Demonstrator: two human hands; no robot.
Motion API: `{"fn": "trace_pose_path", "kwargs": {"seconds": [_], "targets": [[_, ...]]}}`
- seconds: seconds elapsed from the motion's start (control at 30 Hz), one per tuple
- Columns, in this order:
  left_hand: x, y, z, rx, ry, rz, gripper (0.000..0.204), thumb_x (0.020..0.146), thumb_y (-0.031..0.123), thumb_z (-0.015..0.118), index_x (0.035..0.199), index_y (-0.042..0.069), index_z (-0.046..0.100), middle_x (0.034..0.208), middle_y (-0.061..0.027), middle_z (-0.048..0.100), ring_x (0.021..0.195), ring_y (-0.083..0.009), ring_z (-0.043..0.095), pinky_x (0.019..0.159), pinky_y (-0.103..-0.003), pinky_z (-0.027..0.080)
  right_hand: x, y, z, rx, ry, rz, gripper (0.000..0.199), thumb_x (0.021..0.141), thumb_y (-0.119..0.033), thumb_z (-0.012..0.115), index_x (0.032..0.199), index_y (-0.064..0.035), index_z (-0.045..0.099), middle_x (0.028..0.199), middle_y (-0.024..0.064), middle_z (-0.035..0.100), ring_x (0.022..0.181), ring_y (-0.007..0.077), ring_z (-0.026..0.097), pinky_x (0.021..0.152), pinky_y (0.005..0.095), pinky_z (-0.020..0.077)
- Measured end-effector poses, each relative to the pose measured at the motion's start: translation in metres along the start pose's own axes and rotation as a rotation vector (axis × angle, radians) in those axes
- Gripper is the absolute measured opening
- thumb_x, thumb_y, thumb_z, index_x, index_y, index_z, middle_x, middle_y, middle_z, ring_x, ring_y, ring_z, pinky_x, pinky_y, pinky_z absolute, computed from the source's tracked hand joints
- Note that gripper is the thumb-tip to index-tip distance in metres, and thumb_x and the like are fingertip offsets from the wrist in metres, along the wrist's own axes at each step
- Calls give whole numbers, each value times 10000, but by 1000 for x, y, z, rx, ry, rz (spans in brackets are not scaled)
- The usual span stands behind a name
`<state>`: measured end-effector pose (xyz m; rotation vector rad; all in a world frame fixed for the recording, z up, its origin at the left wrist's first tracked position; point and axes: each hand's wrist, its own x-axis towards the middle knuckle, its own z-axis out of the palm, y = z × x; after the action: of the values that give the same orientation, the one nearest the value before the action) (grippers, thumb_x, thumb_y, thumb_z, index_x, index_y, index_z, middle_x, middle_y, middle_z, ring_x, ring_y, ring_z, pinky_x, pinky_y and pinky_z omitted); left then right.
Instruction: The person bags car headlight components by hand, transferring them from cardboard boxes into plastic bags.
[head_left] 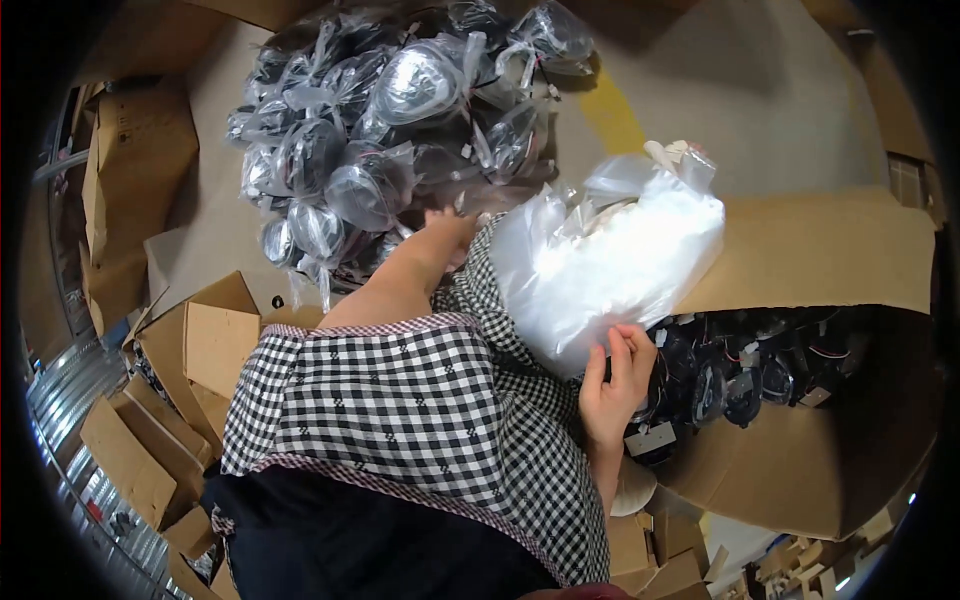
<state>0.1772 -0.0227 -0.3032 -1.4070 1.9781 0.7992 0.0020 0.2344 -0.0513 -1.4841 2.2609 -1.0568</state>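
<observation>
A thick stack of clear and white plastic bags [610,270] rests on my lap over the checked apron. My right hand [618,385] is at the stack's lower edge, with its fingers apart and slightly curved and nothing held in them. My left hand [452,228] reaches forward to the near edge of a heap of bagged parts [370,190]. Those are round black parts with thin cables, each in a clear plastic bag. The left fingertips are partly hidden among the bags, so their grip does not show.
To my right, a large open cardboard box [770,470] holds several black parts [740,395] with cables, its flap [820,250] folded outward. Open cardboard boxes [150,450] stand to my left. A yellow stripe [612,110] marks the floor beyond the heap.
</observation>
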Motion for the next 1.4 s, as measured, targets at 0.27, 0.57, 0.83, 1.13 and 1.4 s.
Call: {"fn": "trace_pose_path", "kwargs": {"seconds": [0.27,0.57,0.83,1.13,1.4], "targets": [[7,-36,27,377,-104,170,359,856,252,564,1197,176,647,1270,-129,591,1286,-258,469,1090,-560,225,-3,-3,2,69,20,62,219,847,-47,621,1057,16,623,1105,129,540,922,270,586,778,335,504],[-136,71,-135,-743,1006,958,154,708,-64,588,759,51,499,751,-49,512,731,-184,515,704,-270,428,-4,17,3,152,117,47,269,841,-37,618,1101,31,600,1181,161,572,949,281,606,782,345,512],[-260,194,-106,-325,182,1687,272,723,87,667,979,43,586,1096,-131,589,970,-333,576,814,-412,467,3,15,-21,1569,385,475,502,907,-141,619,1351,-27,415,1200,166,585,1070,244,594,940,390,475],[-246,228,-126,-517,300,1617,227,874,193,637,983,-5,620,1096,-178,637,911,-276,645,773,-340,509,-57,68,-42,1286,757,489,185,929,-134,608,1094,-50,607,924,-8,628,766,75,566,652,236,467],[-187,250,-77,-849,-586,810,238,856,208,707,962,0,663,831,-38,665,747,-87,582,637,-251,479,-89,95,-58,918,553,686,310,907,-189,649,1154,-20,570,987,20,618,867,122,575,746,295,487]]}}
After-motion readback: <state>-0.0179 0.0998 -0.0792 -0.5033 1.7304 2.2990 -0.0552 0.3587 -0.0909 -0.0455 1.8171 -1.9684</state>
